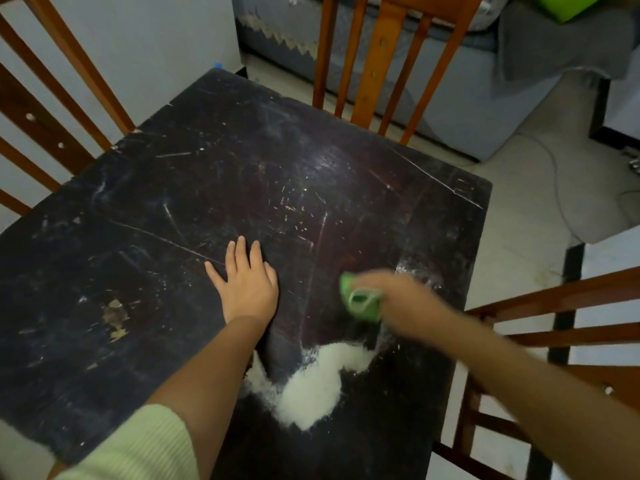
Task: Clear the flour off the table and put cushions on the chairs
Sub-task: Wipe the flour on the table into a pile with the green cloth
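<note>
- Head view: the left hand [247,289] lies flat, fingers straight, on the dark table [138,237] near its middle.
- The right hand [398,299], blurred, grips a green cloth [360,301] at about 4 o'clock from the left hand.
- The flour [311,386] sits at 6 o'clock, near the table's front edge.
- A wooden chair [381,64] stands at 12 o'clock.

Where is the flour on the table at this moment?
In the head view, the flour lies in a white heap near the table's near edge, right of the left forearm and just below the right hand with its green cloth.
</note>
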The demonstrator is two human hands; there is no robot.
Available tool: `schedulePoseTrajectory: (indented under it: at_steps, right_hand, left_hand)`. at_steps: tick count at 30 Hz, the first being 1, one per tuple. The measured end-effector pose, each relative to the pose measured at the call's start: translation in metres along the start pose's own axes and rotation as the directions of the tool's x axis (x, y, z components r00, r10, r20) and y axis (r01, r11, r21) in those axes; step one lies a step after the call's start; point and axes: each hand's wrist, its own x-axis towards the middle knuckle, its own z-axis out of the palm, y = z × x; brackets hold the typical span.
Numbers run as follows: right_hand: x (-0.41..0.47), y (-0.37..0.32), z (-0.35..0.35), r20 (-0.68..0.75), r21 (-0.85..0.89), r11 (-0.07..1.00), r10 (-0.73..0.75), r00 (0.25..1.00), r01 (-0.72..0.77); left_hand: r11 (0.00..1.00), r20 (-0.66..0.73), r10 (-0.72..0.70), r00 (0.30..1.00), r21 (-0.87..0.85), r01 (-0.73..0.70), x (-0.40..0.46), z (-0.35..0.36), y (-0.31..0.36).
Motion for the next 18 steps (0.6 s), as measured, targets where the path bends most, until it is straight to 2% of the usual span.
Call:
schedulePoseTrajectory:
  at_steps: [2, 3, 5, 7, 9, 11, 13, 16, 18]
  right_hand:
    - [0.033, 0.035, -0.037, -0.201, -0.019, 0.987, 0.153, 0.968, -0.16]
    - [0.043, 0.053, -0.049, -0.253, -0.05, 0.973, 0.206, 0.945, -0.225]
    - [0.044, 0.072, -0.05, -0.246, -0.136, 0.941, 0.271, 0.93, -0.31]
    - [0.027, 0.067, -0.026, -0.219, -0.238, 0.933, 0.218, 0.951, -0.269]
    - [-0.005, 0.044, 0.009, -0.198, -0.264, 0.95, 0.113, 0.974, -0.164]
    - [-0.045, 0.017, 0.043, -0.126, -0.215, 0.975, 0.024, 0.992, -0.051]
    - [-0.072, -0.006, 0.06, 0.042, -0.12, 0.991, -0.055, 0.998, 0.059]
    - [-0.054, 0.0, 0.022, 0.109, 0.123, 0.989, 0.068, 0.992, -0.081]
    - [-0.015, 0.033, -0.025, -0.065, 0.076, 0.978, 0.199, 0.978, -0.194]
  left_hand:
    - [1.0, -0.005, 0.003, 1.0, 0.003, -0.002, 0.001, 0.002, -0.001]
    - [1.0, -0.003, 0.0, 1.0, 0.005, 0.0, 0.001, 0.002, -0.001]
    - [1.0, -0.006, 0.002, 1.0, 0.005, -0.002, 0.0, 0.002, -0.001]
    - [1.0, -0.004, 0.003, 1.0, 0.0, -0.003, 0.0, 0.001, -0.002]
    - [1.0, 0.002, -0.001, 1.0, -0.008, 0.001, 0.001, 0.001, -0.002]
    - [1.0, 0.011, 0.0, 1.0, -0.013, 0.0, 0.001, -0.001, 0.0]
    - [1.0, 0.016, -0.002, 1.0, -0.012, 0.002, 0.001, -0.002, 0.001]
    - [1.0, 0.009, 0.001, 1.0, -0.017, -0.001, 0.0, -0.002, 0.001]
    - [1.0, 0.003, 0.005, 1.0, -0.021, -0.005, 0.0, -0.001, 0.0]
